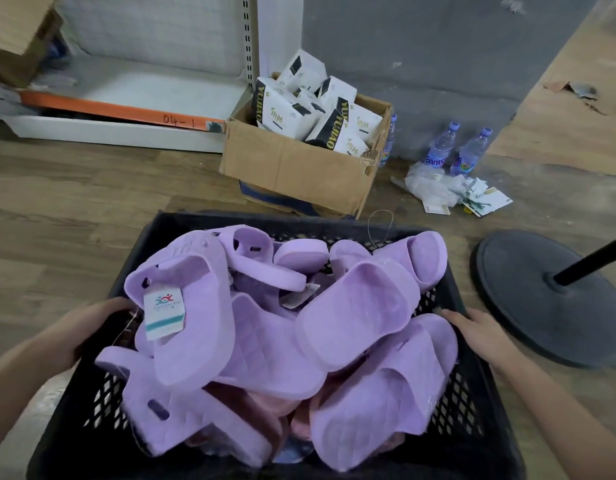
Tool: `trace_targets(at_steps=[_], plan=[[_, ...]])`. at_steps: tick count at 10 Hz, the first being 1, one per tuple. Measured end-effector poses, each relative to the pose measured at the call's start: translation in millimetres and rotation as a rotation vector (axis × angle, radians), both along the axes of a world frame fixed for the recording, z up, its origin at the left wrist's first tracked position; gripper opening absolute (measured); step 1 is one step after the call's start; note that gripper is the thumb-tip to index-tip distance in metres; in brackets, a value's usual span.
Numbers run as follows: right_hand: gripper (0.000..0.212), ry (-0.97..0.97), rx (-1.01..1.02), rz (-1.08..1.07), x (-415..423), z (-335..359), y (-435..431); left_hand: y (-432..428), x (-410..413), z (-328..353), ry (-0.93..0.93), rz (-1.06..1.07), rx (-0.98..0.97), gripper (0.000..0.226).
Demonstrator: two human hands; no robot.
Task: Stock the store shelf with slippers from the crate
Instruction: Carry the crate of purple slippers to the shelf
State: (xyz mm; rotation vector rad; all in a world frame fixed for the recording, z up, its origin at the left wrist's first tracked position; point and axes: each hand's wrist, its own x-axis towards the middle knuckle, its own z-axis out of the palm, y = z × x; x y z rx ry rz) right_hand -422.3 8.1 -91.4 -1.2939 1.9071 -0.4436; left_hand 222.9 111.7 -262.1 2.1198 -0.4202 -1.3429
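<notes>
The black crate [102,403] sits low in the near middle of the view, over the floor [74,202], heaped with lilac slippers [355,306]; one slipper at its left edge carries a white tag [164,313]. The left hand [88,327] grips the crate's left rim, fingers [116,303] curled over it; the right hand [479,336] rests on the right rim, fingers [455,315] fairly straight and together; its thumb cannot be seen. Beyond the crate's far edge stands a cardboard box [299,171] of white packs; the white shelf [143,88] lies at the far left; bottles [441,147] stand right of the box; a round black stand base [528,292] lies near the crate's right side.
</notes>
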Motion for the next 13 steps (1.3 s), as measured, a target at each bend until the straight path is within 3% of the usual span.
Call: trace_targets(at_steps=[1,2,3,5,6,7,9,11,13], plan=[[0.022,-0.127,-0.009,-0.128,5.5,-3.1,3.0,10.4,-78.1,86.9,0.052,0.077,-0.062,0.048],[0.022,-0.078,-0.007,-0.17,11.2,-1.1,9.3,4.6,-125.8,128.4,-0.03,0.095,-0.054,0.031],[0.025,0.008,0.011,-0.203,14.7,7.0,15.0,18.5,-152.9,158.3,0.012,0.17,-0.168,0.034],[0.026,0.05,0.089,-0.246,18.4,28.6,47.9,60.4,-162.9,182.1,0.056,0.238,-0.1,0.052],[0.028,0.069,0.16,-0.282,18.3,30.2,69.6,89.2,-170.6,188.7,-0.007,0.263,-0.103,0.049],[0.037,0.084,0.215,-0.31,20.1,35.1,86.8,127.9,-173.4,187.4,-0.041,0.297,-0.02,0.054],[0.024,0.094,0.271,-0.236,26.0,76.0,121.8,205.8,-168.9,199.0,0.018,0.331,0.135,0.065],[0.019,0.086,0.287,-0.186,37.3,140.3,148.1,272.3,-180.6,267.7,-0.022,0.392,0.212,0.067],[0.022,0.127,0.301,0.004,62.4,233.2,144.9,311.2,-187.1,380.5,-0.041,0.526,0.179,0.062]])
